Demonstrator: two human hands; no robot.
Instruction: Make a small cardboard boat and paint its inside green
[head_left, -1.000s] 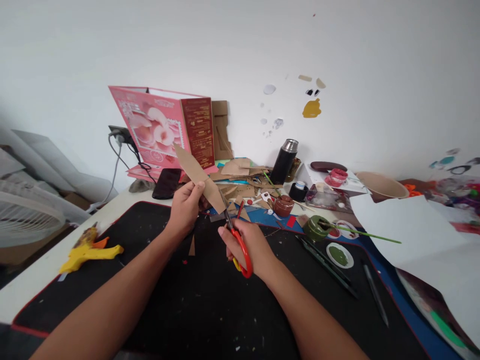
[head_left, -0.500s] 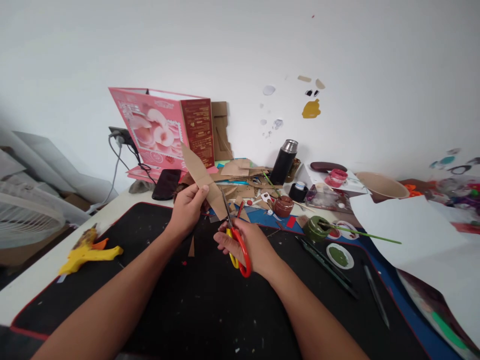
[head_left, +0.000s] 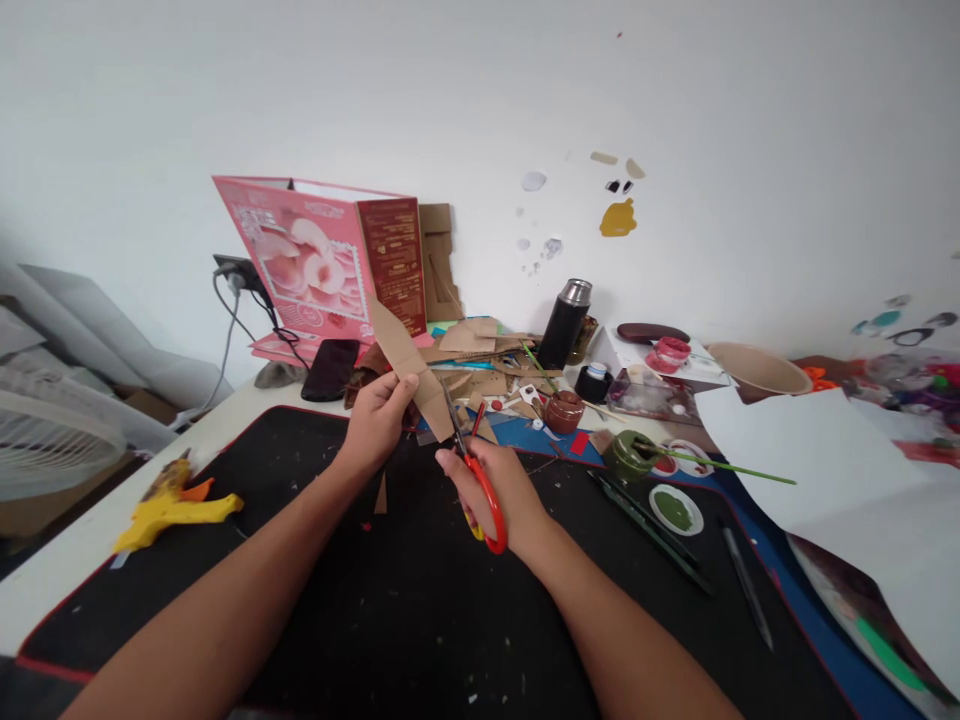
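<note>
Pinched in my left hand (head_left: 377, 415) is a long strip of brown cardboard (head_left: 401, 350), tilted, with a pointed upper end and fold lines across it. My right hand (head_left: 499, 488) is closed round the red and yellow handles of a pair of scissors (head_left: 495, 510). The scissor blades lie along the right edge of the cardboard's lower end; whether they bite into it is hard to tell. Both hands are above a black mat (head_left: 420, 610) with a red edge.
A yellow glue gun (head_left: 176, 508) lies at the left. Behind my hands are cardboard scraps (head_left: 472, 340), a phone (head_left: 330, 370), a pink box (head_left: 307, 260) and a black flask (head_left: 564, 325). To the right stand paint jars (head_left: 628, 455), a green-stemmed brush (head_left: 727, 464) and a pen (head_left: 746, 585).
My right hand has closed further on the scissors, and the yellow handle is now mostly hidden. The cardboard's upper tip sits slightly lower and further right. My left hand keeps its hold.
</note>
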